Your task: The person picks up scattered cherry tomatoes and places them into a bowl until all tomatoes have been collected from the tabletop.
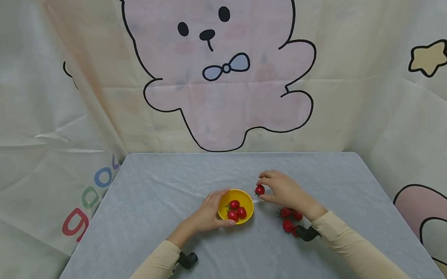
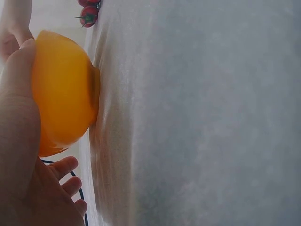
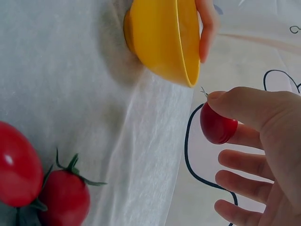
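My left hand (image 1: 210, 210) grips the yellow bowl (image 1: 251, 215) at its left side, with the thumb by the near rim and the fingers by the far rim. Three red cherry tomatoes (image 1: 242, 212) lie inside the bowl. Just right of the bowl, my right hand (image 1: 285, 190) pinches one cherry tomato (image 3: 217, 125) between thumb and index finger, held above the tablecloth. Its green stem points toward the bowl. In the left wrist view the bowl (image 2: 66, 94) stands upright on the cloth.
Several more cherry tomatoes (image 1: 287, 226) with green stems lie on the table below my right forearm, partly hidden by the black wrist mount (image 1: 307, 233). A grey-blue cloth (image 1: 224, 264) covers the table. Printed curtains (image 1: 221, 113) hang behind it and on both sides.
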The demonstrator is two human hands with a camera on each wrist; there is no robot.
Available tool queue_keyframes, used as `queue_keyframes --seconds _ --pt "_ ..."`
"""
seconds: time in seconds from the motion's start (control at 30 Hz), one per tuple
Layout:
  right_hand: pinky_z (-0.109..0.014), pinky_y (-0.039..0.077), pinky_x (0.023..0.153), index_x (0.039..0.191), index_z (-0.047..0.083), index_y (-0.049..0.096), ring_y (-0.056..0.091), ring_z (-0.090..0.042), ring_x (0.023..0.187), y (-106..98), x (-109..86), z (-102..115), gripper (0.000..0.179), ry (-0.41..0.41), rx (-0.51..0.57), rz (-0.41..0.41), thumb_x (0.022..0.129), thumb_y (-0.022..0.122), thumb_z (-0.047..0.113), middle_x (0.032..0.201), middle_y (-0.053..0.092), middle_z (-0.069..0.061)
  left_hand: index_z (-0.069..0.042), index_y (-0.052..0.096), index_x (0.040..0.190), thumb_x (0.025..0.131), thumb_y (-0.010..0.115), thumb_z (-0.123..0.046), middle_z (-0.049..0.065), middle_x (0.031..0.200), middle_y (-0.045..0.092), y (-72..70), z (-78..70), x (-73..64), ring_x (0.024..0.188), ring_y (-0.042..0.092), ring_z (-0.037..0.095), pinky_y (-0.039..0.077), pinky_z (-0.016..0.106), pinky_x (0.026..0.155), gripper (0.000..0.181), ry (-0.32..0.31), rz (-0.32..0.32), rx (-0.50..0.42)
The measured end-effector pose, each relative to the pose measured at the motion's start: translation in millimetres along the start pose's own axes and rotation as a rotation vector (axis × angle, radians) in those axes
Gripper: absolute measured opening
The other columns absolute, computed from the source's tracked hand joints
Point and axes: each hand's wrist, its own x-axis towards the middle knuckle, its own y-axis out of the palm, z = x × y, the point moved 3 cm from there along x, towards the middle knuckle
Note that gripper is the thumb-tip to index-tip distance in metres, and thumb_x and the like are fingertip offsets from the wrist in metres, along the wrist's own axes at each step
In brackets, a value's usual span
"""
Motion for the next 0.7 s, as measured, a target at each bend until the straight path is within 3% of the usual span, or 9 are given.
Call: queue_keyframes --seconds 0.7 --pt "-0.046 0.055 0.095 0.113 0.015 0.072 0.060 -0.028 0.112 4.3 13.2 22.3 0.037 -0.109 0.014 -0.026 0.083 0.079 0.036 0.127 0.065 -0.010 -0.023 0.018 0.157 0.080 0.068 -0.066 0.003 0.161 0.030 0.4 1.3 0.4 0.146 0.028 0.031 0.033 0.054 0.119 0.102 -0.003 -0.002 -0.010"
